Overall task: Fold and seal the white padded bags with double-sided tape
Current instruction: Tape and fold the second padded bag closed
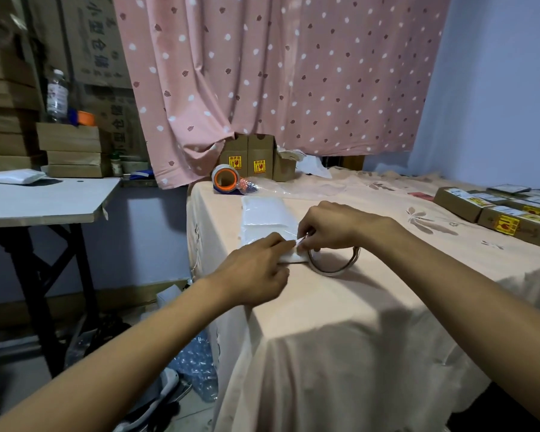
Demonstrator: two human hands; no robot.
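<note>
Bag position: white padded bag (267, 218) flat under left hand (256, 269), fingers pressing its near end.
Right hand (331, 227): fingertips pinched on tape strip (300, 242).
Bag look: white, glossy, creased.

White padded bag (267, 218) at frame centre on cloth-covered table (340, 307); thin double-sided tape ring (334, 260) lower right of it; orange-cored tape roll (226, 179) above; labelled cardboard boxes (505, 213) far right.

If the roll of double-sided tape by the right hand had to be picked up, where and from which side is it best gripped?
Probably from above, across the thin band: one finger inside the open ring, thumb outside. The tape roll lies flat on the tablecloth, a wide thin hoop. Its near rim is free; the right hand covers the far side, the white bag borders its left.
</note>
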